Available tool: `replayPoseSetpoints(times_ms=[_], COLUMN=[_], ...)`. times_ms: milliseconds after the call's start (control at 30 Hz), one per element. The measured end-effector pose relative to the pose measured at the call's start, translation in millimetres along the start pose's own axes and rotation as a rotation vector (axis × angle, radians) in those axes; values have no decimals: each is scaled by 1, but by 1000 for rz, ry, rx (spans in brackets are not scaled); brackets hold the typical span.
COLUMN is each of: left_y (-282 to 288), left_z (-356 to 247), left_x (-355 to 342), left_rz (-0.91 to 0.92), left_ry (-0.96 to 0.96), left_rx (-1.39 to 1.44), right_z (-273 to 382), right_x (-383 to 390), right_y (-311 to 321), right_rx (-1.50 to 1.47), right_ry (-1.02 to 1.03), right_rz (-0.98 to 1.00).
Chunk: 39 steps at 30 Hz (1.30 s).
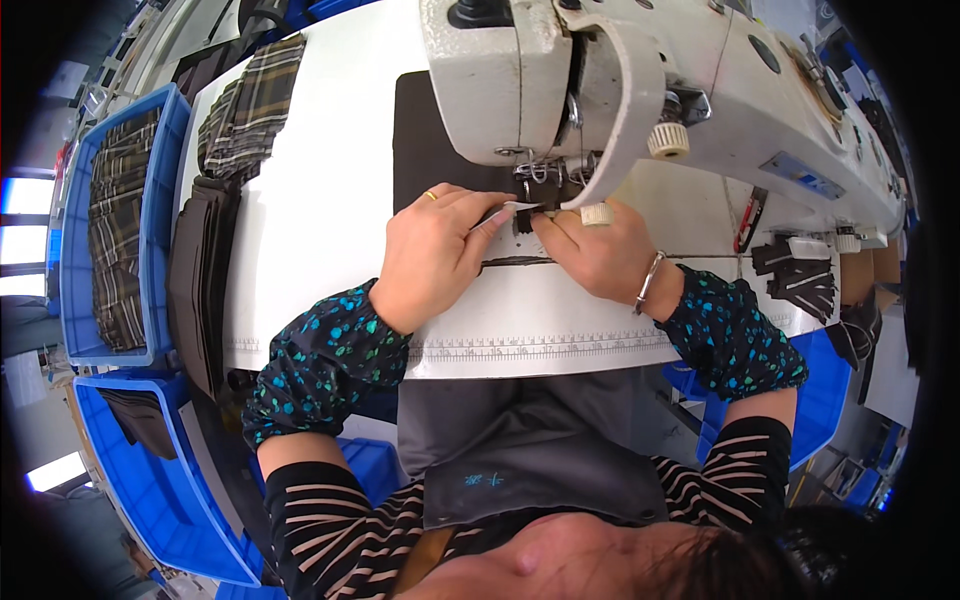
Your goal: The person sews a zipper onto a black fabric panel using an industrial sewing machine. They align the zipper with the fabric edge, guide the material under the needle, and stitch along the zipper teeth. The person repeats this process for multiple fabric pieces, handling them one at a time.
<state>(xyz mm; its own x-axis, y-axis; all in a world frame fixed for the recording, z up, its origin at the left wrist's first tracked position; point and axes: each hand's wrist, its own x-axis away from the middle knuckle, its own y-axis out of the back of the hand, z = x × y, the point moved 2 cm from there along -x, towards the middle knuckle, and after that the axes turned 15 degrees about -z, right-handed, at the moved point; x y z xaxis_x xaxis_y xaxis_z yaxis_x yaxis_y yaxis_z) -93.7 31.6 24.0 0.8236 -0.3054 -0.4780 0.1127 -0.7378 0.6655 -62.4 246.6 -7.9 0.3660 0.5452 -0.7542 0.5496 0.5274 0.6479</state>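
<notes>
Both my hands are at the needle area of a white sewing machine [570, 85], close together under its head. My left hand [435, 245] is closed, thumb against fingers, on the edge of a dark fabric panel [415, 130] that lies flat beyond it. A small white pointed piece [527, 206] sticks out by these fingertips; its kind is unclear. My right hand [600, 250] is just right of the presser foot [527, 190], fingers bent together at a small dark strip [524, 222]. What its fingertips hold is partly hidden by the machine.
Plaid fabric pieces [255, 100] and a dark fabric stack [200, 280] lie at the table's left edge. A blue bin [72, 300] holds more plaid pieces; another blue bin [160, 510] stands nearer. Right are a red-and-black tool [748, 220] and dark strips [800, 280]. A ruler tape [540, 348] lines the front edge.
</notes>
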Motion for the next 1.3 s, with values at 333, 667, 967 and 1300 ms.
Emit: replayPoseSetpoints(times_ms=[333, 667, 967, 1300], left_y=[1, -1, -7, -15], left_z=[1, -1, -14, -7], left_x=[2, 8, 23, 23], left_rz=[-29, -30, 20, 29], left_ry=[6, -197, -336, -222], left_rx=[37, -36, -208, -59], right_z=[-4, -1, 3, 6], right_x=[-1, -5, 3, 5], right_y=[3, 6, 10, 8], right_rx=[-57, -68, -125, -122], right_ry=[-40, -27, -100, -87], right_rz=[-1, 32, 114, 72])
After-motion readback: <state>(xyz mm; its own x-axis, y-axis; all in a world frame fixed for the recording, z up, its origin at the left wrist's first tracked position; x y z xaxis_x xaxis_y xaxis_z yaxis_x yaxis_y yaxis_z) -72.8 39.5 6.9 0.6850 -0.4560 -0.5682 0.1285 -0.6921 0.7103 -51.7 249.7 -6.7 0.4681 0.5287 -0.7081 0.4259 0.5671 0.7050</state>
